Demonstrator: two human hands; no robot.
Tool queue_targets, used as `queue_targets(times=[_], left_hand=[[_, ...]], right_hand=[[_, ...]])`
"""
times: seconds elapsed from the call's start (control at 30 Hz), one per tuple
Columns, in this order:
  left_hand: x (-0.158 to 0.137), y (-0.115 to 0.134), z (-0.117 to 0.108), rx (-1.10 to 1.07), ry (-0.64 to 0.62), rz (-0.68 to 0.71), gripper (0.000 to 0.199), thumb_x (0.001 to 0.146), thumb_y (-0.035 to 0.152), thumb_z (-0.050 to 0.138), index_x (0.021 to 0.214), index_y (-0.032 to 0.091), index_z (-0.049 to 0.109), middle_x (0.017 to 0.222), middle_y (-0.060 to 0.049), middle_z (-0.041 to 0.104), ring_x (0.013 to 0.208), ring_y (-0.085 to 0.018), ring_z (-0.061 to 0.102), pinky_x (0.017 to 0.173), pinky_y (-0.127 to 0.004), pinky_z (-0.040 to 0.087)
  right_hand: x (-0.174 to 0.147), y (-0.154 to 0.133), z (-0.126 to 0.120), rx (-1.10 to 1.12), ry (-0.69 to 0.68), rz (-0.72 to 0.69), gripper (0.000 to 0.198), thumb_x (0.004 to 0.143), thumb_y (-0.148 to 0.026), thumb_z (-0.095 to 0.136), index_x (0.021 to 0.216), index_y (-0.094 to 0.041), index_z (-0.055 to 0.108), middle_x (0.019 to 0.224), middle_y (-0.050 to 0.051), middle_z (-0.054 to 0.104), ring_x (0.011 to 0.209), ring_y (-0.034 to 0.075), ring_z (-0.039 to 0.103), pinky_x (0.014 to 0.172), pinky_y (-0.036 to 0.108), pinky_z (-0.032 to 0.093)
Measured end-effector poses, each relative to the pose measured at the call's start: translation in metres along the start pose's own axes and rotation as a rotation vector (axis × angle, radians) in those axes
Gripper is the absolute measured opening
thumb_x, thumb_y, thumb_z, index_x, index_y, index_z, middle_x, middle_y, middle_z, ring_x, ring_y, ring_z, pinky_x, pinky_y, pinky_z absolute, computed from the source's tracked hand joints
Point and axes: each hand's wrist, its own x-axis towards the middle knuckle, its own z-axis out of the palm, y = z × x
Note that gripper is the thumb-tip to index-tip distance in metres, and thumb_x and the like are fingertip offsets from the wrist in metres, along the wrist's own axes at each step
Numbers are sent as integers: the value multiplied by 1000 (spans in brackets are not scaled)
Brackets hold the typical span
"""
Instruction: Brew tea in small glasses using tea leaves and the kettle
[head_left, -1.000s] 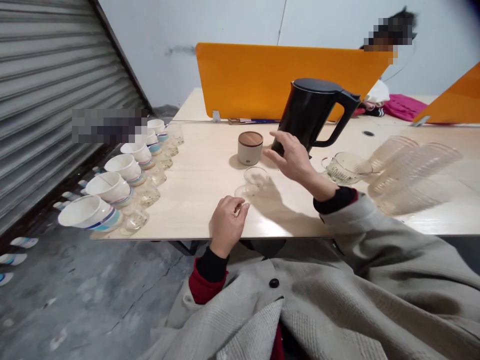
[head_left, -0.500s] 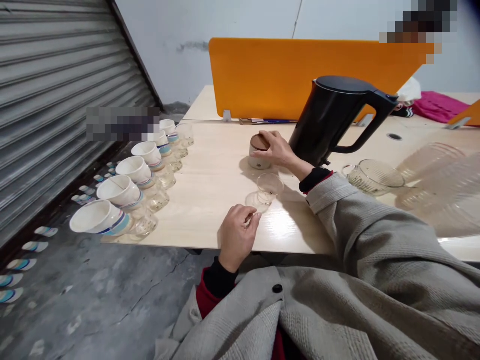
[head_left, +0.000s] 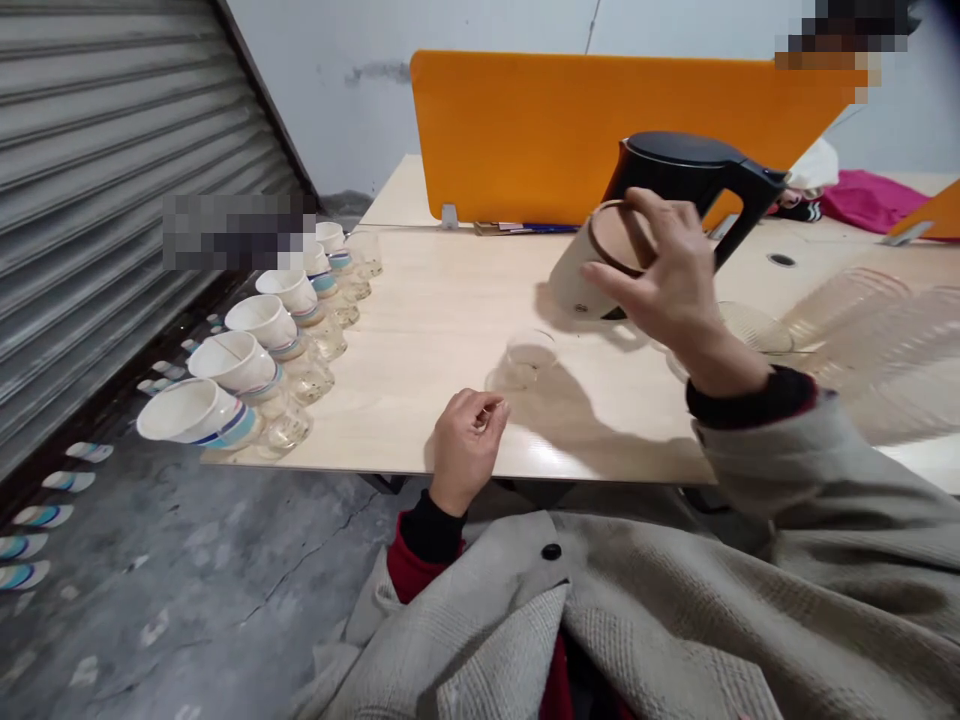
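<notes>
My right hand (head_left: 667, 265) grips a cream canister (head_left: 574, 275) by its brown rim and holds it tilted above the table, in front of the black kettle (head_left: 675, 150). At the table's front edge is my left hand (head_left: 466, 440), its fingers curled and thumb pinched against them; whatever lies between the fingertips is too small to name. Just beyond it a clear cup (head_left: 531, 350) stands on the wood. Behind my right wrist, a ribbed glass pitcher (head_left: 754, 328) is partly hidden.
Along the table's left edge runs a row of white paper cups (head_left: 180, 412) with clear cups (head_left: 289, 428) beside them. Clear stacked cups (head_left: 862, 350) lie at the right. An orange divider (head_left: 525, 130) stands at the back, with pink cloth (head_left: 877, 200) near it.
My right hand has lifted the canister off the table and moved it right and closer, tilting it. My left hand stays in nearly the same place, still pinched.
</notes>
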Motion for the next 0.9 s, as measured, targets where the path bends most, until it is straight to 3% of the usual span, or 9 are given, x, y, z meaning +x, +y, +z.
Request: queue_targets(times=[0.1,0.2,0.3,0.43,0.53,0.77,0.9], left_hand=[[-3,0,-3,-97,75,11,15,99,34,68,99,21,75,91,-3,70,81,-15,66,71,-27,52],[-7,2,-6,-152,67,61,19,100,37,69,107,21,75,95,-3,71,86,-15,68,75,-27,54],[-11,4,-7,-182,-49,128,36,96,46,74,123,23,73,106,-6,72,95,-18,68,77,-29,56],[-14,2,-8,-174,-193,168,69,85,61,82,142,27,64,126,-11,71,116,-25,67,85,-34,61],[-13,-1,-8,-92,-232,174,75,85,61,82,147,27,58,136,-13,68,122,-29,65,96,-42,61],[-11,0,5,144,-241,228,101,78,72,81,156,23,42,150,-18,63,131,-37,65,111,-56,54],[-13,6,13,157,-218,182,99,81,71,79,157,23,38,154,-18,60,134,-37,64,113,-56,54]], right_hand=[[-42,-23,-47,41,-5,-8,69,93,-59,70,155,-34,51,144,13,60,134,41,55,114,67,47],[-81,-41,-63,130,-76,-4,73,89,-61,75,153,-33,55,140,13,62,129,41,61,107,64,53],[-109,-55,-49,203,-164,-9,77,87,-62,78,153,-30,55,138,14,63,127,38,63,105,60,56],[-129,-70,-12,267,-263,-7,83,86,-65,77,155,-28,50,141,15,59,128,37,63,103,56,59],[-134,-78,6,262,-312,-7,88,85,-69,76,156,-25,49,143,17,58,129,37,63,101,54,61],[-127,-84,1,159,-391,-26,93,85,-82,67,155,-23,50,145,21,59,128,41,62,94,59,62],[-123,-88,1,104,-332,-69,85,91,-81,59,148,-18,56,136,22,64,122,39,62,94,58,61]])
